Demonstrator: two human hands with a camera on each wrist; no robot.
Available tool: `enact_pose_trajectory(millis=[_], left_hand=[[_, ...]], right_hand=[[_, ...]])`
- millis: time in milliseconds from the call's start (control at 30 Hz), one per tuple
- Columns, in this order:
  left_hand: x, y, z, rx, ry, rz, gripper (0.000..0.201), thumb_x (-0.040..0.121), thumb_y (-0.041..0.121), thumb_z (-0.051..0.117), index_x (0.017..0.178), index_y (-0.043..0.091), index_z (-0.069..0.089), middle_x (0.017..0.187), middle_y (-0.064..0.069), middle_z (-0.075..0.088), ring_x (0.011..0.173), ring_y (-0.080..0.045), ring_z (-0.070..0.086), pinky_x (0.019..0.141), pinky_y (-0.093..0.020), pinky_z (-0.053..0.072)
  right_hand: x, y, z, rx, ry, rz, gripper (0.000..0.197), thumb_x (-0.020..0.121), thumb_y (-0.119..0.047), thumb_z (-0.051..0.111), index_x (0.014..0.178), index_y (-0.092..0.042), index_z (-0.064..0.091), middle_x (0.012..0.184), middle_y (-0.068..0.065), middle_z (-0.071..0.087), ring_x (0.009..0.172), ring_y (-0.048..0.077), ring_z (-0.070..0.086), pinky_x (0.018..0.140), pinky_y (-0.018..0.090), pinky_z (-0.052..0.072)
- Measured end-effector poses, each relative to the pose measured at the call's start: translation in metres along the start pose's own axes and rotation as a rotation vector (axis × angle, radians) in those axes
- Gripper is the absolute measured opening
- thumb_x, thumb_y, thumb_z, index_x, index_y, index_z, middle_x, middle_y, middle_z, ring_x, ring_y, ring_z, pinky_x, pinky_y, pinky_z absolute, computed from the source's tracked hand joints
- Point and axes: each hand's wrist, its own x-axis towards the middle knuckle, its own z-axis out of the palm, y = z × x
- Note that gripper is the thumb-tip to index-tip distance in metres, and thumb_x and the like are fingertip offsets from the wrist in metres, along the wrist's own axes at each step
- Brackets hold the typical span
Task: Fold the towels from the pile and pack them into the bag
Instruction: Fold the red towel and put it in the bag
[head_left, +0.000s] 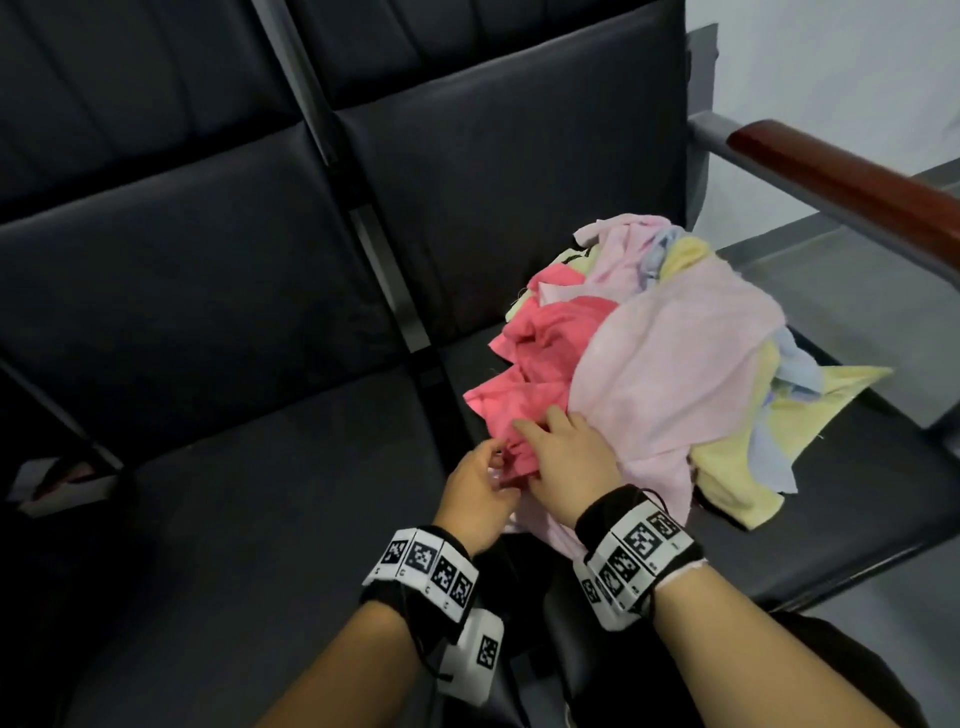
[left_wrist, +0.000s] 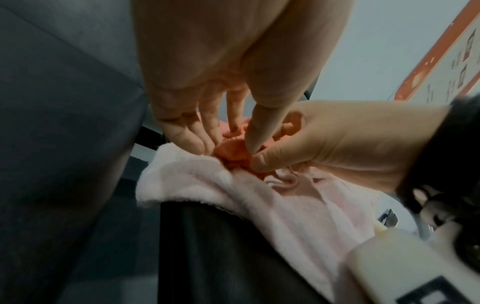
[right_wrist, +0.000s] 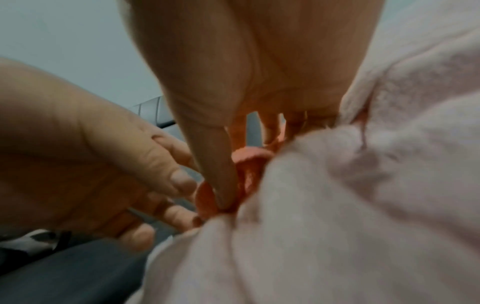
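A loose pile of towels (head_left: 670, 364) lies on the right-hand black seat (head_left: 519, 171). A pale pink towel (head_left: 675, 374) is draped on top, with yellow (head_left: 737, 457) and light blue (head_left: 795, 364) ones under it. A coral pink towel (head_left: 540, 332) spills out on the left side. My left hand (head_left: 496, 457) pinches its near edge between thumb and fingers (left_wrist: 207, 144). My right hand (head_left: 540, 447) meets it from the right and pinches the same bunched coral towel (left_wrist: 233, 152), thumb on top (right_wrist: 223, 185). Pale pink towel (right_wrist: 337, 205) covers the right hand's outer side.
The left seat (head_left: 208, 467) is bare black cushion, split from the right one by a metal bar (head_left: 410, 322). A wood-topped armrest (head_left: 841, 176) bounds the right seat. A small white and red object (head_left: 52, 478) sits low at the far left.
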Motion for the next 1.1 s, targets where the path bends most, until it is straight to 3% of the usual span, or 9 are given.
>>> enact_pose_trajectory(millis=[133,167,267,367,467,567,733,1000,1100], left_hand=[[-0.005,-0.001,0.004,-0.041,0.029,0.009,0.050,0.083,-0.007,0.063,0.121,0.026,0.060,0.100,0.015,0.064,0.086,-0.003,0.063,0.079,-0.010,0.050],[-0.008,0.000,0.002,-0.055,0.038,0.018,0.049,0.083,-0.006,0.063,0.119,0.027,0.061,0.100,0.014,0.065,0.086,-0.001,0.063,0.078,-0.009,0.049],[-0.020,0.010,-0.012,-0.110,0.091,0.089,0.044,0.084,-0.004,0.065,0.117,0.026,0.063,0.104,0.010,0.068,0.096,-0.007,0.066,0.088,-0.022,0.054],[-0.035,0.023,-0.037,-0.164,0.182,0.197,0.042,0.085,-0.006,0.066,0.120,0.017,0.066,0.107,0.005,0.071,0.101,-0.010,0.067,0.094,-0.030,0.054],[-0.058,0.033,-0.068,-0.193,0.255,0.258,0.035,0.086,-0.007,0.064,0.109,0.019,0.069,0.098,0.004,0.073,0.095,-0.016,0.070,0.088,-0.042,0.058],[-0.089,0.033,-0.106,-0.114,0.325,0.337,0.030,0.084,-0.004,0.065,0.094,0.023,0.072,0.085,0.007,0.072,0.084,-0.013,0.069,0.080,-0.041,0.056],[-0.144,0.019,-0.171,-0.062,0.480,0.376,0.014,0.088,0.013,0.071,0.090,0.027,0.074,0.082,0.010,0.072,0.081,-0.008,0.067,0.076,-0.035,0.056],[-0.221,-0.022,-0.253,-0.173,0.759,0.432,0.031,0.087,0.001,0.060,0.085,0.029,0.070,0.085,0.015,0.072,0.081,0.000,0.066,0.069,-0.011,0.048],[-0.244,-0.045,-0.281,-0.224,0.888,0.397,0.026,0.086,0.007,0.055,0.085,0.030,0.068,0.084,0.010,0.071,0.081,-0.006,0.065,0.073,-0.023,0.051]], right_hand=[[0.002,0.000,-0.004,0.076,0.047,0.022,0.026,0.095,-0.033,0.053,0.115,-0.030,0.069,0.114,0.002,0.052,0.111,0.025,0.049,0.093,0.038,0.043],[0.001,-0.001,-0.007,0.141,0.075,0.017,0.023,0.095,-0.032,0.055,0.107,-0.027,0.073,0.111,0.001,0.053,0.109,0.024,0.050,0.091,0.038,0.043],[-0.008,-0.012,-0.019,0.478,0.211,-0.080,0.014,0.091,-0.017,0.062,0.094,-0.020,0.076,0.098,-0.003,0.056,0.095,0.017,0.054,0.084,0.034,0.044],[-0.024,-0.040,-0.042,0.721,0.305,-0.204,0.018,0.091,-0.009,0.062,0.096,-0.020,0.076,0.090,-0.007,0.062,0.087,0.009,0.059,0.080,0.027,0.047],[-0.038,-0.076,-0.065,0.796,0.342,-0.302,0.018,0.091,-0.010,0.059,0.092,-0.023,0.073,0.088,-0.008,0.065,0.086,0.009,0.061,0.078,0.028,0.048],[-0.049,-0.112,-0.088,0.887,0.352,-0.349,0.016,0.091,-0.013,0.057,0.090,-0.022,0.070,0.088,-0.009,0.067,0.087,0.010,0.063,0.077,0.028,0.050],[-0.064,-0.171,-0.113,0.863,0.351,-0.450,0.019,0.088,-0.009,0.058,0.090,-0.025,0.070,0.089,-0.010,0.069,0.089,0.009,0.065,0.079,0.030,0.053],[-0.092,-0.270,-0.108,0.794,0.284,-0.582,0.018,0.088,-0.006,0.061,0.094,-0.021,0.071,0.092,-0.008,0.069,0.090,0.004,0.063,0.082,0.020,0.048],[-0.096,-0.302,-0.094,0.653,0.218,-0.644,0.030,0.082,0.000,0.061,0.102,-0.020,0.071,0.095,-0.003,0.067,0.091,0.010,0.062,0.083,0.021,0.047]])
